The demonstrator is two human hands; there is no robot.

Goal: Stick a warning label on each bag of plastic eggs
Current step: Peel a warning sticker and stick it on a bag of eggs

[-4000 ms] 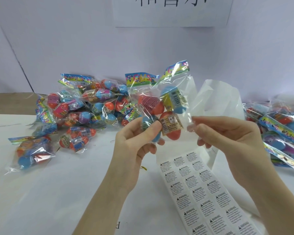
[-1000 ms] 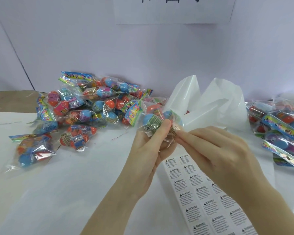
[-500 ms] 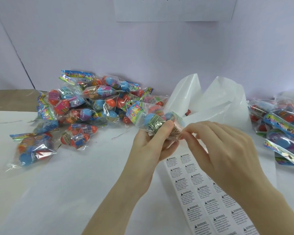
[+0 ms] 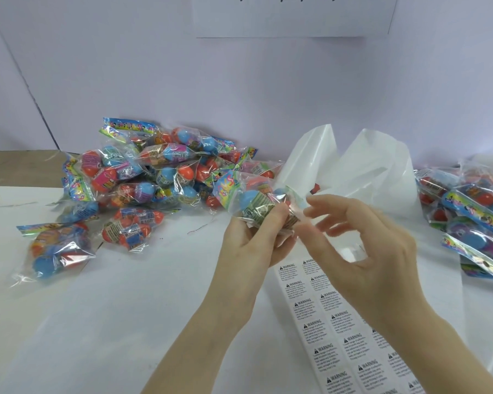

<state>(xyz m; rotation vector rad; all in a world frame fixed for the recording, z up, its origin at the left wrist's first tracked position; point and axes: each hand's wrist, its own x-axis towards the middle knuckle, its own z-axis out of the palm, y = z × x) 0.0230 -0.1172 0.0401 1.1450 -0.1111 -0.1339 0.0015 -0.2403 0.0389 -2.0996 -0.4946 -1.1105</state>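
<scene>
The left hand (image 4: 256,240) holds a bag of plastic eggs (image 4: 261,204) above the white worktop (image 4: 131,314), its grip clamped on the bag with the thumb pressing the clear film from the front; the right hand (image 4: 362,248) sits just beside the bag's right end, fingers loosely spread and blurred, its grip apart and holding nothing; a sheet of warning labels (image 4: 339,331) lies flat on the worktop beneath both hands; a heap of bagged eggs (image 4: 154,172) rests to the left, another pile (image 4: 473,211) at the right edge; white backing paper (image 4: 370,166) curls up behind.
</scene>
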